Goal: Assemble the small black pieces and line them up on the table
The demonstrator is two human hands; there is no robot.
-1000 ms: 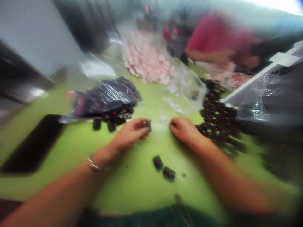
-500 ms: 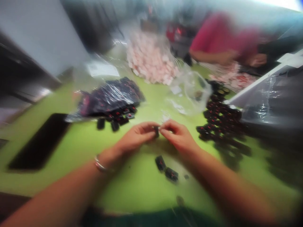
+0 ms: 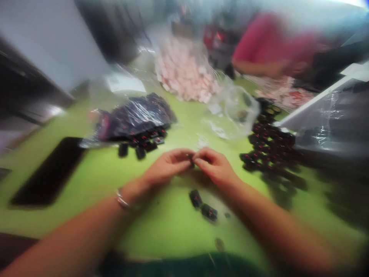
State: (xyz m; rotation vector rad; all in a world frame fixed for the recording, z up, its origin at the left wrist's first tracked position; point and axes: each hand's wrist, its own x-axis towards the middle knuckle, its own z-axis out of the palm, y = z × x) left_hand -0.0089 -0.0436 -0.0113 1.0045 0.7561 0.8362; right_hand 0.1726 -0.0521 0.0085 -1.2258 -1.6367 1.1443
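Note:
A small black plastic part [image 3: 190,161] is pinched in my left hand [image 3: 168,163], between thumb and fingers. My right hand [image 3: 215,163] closes its thumb and fingertips at the part's right side; anything tiny between them is too blurred to make out. Just beyond my fingertips lies a little heap of small white pieces [image 3: 202,141]. Nearer to me, below my hands, two black parts with red marks [image 3: 209,212] rest on the green table [image 3: 150,231], with a tiny dark bit [image 3: 227,215] beside them.
A clear bag of black parts [image 3: 138,115] lies left, by a dark flat slab [image 3: 47,171]. Behind stands a bag of pale pink pieces [image 3: 187,73]. An open clear bag [image 3: 239,111] and a pile of black parts [image 3: 268,142] are right. A person in pink [image 3: 265,46] sits across.
Both hands stay nearly in place, with only slight finger movement at the black part. Across the table, the other person's hand has shifted a little. The rest looks the same.

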